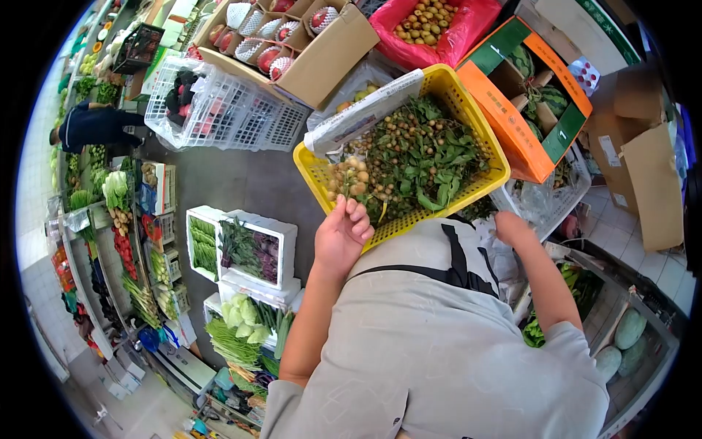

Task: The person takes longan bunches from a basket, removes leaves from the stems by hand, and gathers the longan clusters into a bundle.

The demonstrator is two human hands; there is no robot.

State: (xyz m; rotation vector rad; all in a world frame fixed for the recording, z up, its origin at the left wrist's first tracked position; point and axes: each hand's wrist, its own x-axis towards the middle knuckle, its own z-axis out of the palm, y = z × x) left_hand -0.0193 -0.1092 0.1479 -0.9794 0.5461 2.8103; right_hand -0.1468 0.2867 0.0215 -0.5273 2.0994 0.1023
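Note:
A yellow plastic basket (329,192) holds leafy stems with small round brown fruit (409,143). At the basket's near left edge, my left hand (345,228) has its fingers closed, with a small bunch of fruit (349,175) just above the fingertips. A folded newspaper (365,113) leans along the basket's far left side. My right hand (512,228) is low beside the basket's right end, near some clear plastic bags; its fingers are mostly hidden.
An orange box (497,117) with watermelons stands to the right. Beyond the basket are a cardboard box (340,55) of wrapped fruit and a pink bag (387,22). White foam boxes (289,241) of vegetables lie left. A person (99,126) bends at the far-left shelves.

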